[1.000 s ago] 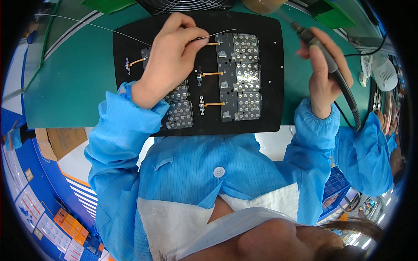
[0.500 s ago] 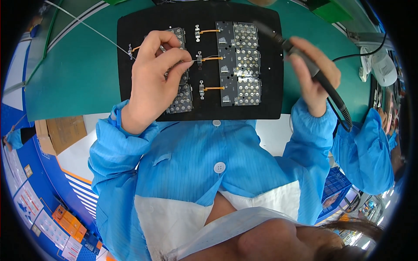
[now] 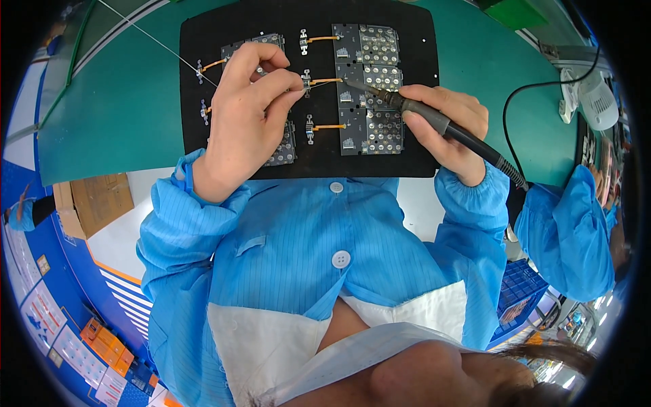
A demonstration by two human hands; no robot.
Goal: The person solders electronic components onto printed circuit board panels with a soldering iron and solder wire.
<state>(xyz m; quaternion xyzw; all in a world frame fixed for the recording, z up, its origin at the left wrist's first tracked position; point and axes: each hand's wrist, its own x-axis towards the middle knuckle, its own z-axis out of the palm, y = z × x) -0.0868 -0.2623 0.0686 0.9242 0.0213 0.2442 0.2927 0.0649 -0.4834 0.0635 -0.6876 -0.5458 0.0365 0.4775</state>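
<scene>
Between thumb and fingers, my left hand (image 3: 254, 108) pinches a thin solder wire (image 3: 321, 85), whose end reaches right toward a circuit board. My right hand (image 3: 451, 125) is closed round a black soldering iron (image 3: 441, 122). Its tip meets, or nearly meets, the middle circuit board (image 3: 347, 87) of the right column, near the end of an orange flex cable (image 3: 327, 81); actual contact is too small to make out. Small metal connectors sit at the cables' left ends. A left column of boards (image 3: 279, 146) lies partly hidden beneath my left hand. All rest on a black mat (image 3: 319, 159).
The mat lies on a green table (image 3: 122, 129). The iron's black cord (image 3: 507, 129) loops at the right, near a translucent white container (image 3: 597, 102). A cardboard box (image 3: 102, 200) stands left of me, and a blue crate (image 3: 519, 298) is low on the right. Another person's blue sleeve (image 3: 566, 230) shows at the right.
My right hand has brought the soldering iron left and down onto the middle board area. The mat with its boards has shifted slightly up in view. My left hand keeps its pinch.
</scene>
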